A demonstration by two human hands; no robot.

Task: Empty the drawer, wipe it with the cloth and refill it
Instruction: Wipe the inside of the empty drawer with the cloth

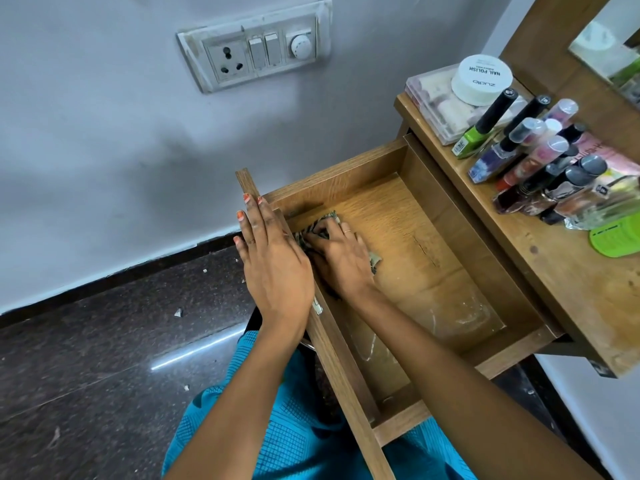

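The wooden drawer [426, 271] is pulled out and holds nothing but a dark patterned cloth [311, 233] in its far left corner. My right hand [341, 259] presses down on the cloth with curled fingers, and most of the cloth is hidden under it. My left hand [273, 261] lies flat with straight fingers on the drawer's front panel [346, 386], beside the right hand. Several nail polish bottles [530, 157] lie and stand on the table top [568, 289] to the right of the drawer.
A white jar [481, 79] sits on a clear plastic box [433, 109] at the table's far end. A green lid [620, 237] lies at the right edge. A switchboard [256, 50] is on the wall. Dark stone floor [104, 358] lies to the left.
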